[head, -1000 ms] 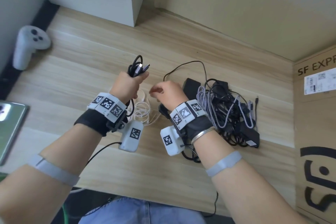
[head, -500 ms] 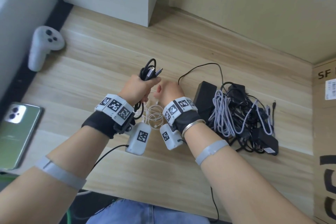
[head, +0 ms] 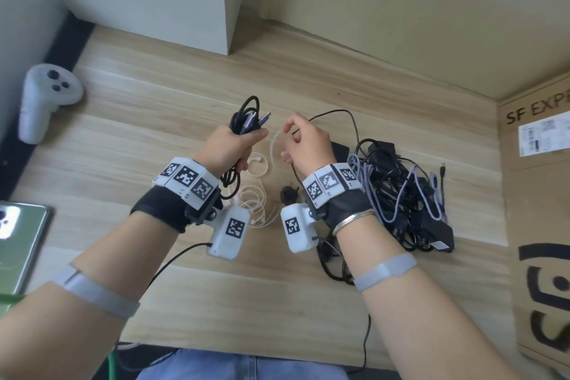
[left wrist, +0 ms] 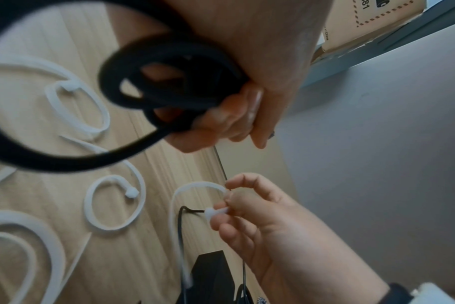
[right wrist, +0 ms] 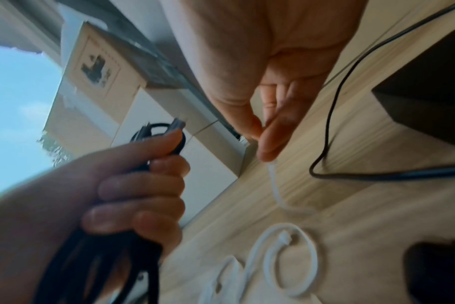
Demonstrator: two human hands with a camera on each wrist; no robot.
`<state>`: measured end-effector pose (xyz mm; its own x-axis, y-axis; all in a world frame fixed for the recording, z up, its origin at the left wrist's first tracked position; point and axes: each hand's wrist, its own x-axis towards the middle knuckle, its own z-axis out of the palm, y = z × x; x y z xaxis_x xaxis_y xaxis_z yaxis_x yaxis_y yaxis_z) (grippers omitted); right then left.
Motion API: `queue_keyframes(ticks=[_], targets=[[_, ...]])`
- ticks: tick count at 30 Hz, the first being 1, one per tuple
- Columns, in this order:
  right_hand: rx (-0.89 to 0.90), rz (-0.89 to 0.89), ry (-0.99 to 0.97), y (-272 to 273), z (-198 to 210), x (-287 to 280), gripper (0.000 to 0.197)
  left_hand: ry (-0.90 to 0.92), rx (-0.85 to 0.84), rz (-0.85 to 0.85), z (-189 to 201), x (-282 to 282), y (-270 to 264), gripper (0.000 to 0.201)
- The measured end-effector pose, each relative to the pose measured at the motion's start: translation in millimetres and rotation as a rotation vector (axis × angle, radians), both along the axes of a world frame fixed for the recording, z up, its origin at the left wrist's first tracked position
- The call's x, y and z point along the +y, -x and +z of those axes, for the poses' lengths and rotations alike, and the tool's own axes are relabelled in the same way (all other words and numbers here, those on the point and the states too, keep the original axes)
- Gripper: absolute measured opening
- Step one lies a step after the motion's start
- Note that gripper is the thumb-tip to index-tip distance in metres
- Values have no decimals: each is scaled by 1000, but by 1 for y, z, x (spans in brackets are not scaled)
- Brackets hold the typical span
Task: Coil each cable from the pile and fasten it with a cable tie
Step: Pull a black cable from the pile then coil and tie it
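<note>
A person's left hand (head: 234,148) is clenched around a black cable (head: 246,116) already wound into loops, the fist closed on the middle of the bundle so the loops cannot spring apart, with the metal plugs (head: 262,117) poking out just beyond the thumb and the rest of the loops hanging below the grip toward the wrist. To the right of that grip, and apart from it, the right hand (head: 303,140) pinches a pale cable tie (head: 274,145) between thumb and forefinger near one end, while the lower fingers hold its square head (left wrist: 213,211); the strap bows out in an open curve toward the bundle, a hold that appears meant to keep the tie ready to pass around the coil. The tie has not yet gone around the cable. Beneath and between the two grips, spare cable ties (head: 256,194) lie curled on the wooden desk (head: 154,120), within easy reach of either hand. Just right of the right wrist sits the pile (head: 398,188) of tangled black and braided leads with their power bricks, still waiting to be coiled, and one thin black lead (head: 339,108) arcs from it past the right hand's fingers. Judging by the scene, this is the fastening step for one cable, with most of the pile yet to do.
</note>
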<state>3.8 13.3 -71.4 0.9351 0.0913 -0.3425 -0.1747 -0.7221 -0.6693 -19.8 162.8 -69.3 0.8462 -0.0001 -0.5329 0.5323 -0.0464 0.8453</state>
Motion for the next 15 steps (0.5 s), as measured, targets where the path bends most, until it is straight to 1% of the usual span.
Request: queue_keyframes(ticks=[2, 3, 5, 8, 10, 11, 13, 15], targets=[[24, -33, -96, 0, 5, -9, 24, 2, 0, -12, 2, -3, -2, 32], [28, -34, -136, 0, 6, -12, 23, 4, -1, -13, 2, -3, -3, 31], [3, -25, -151, 0, 9, -21, 22, 13, -6, -17, 3, -6, -5, 31], [-33, 33, -69, 1, 13, -37, 21, 35, -26, -40, 6, -13, -7, 27], [-45, 48, -8, 2, 18, -46, 8, 36, -40, -59, 9, -20, -8, 24], [-44, 35, -7, 2, 19, -50, 3, 29, -47, -69, 11, -23, -9, 24], [-45, 9, -7, 3, 22, -57, 12, 27, -50, -74, 13, -31, -10, 26], [-64, 26, 57, 3, 24, -63, 19, 81, -24, -52, 15, -39, -11, 19]])
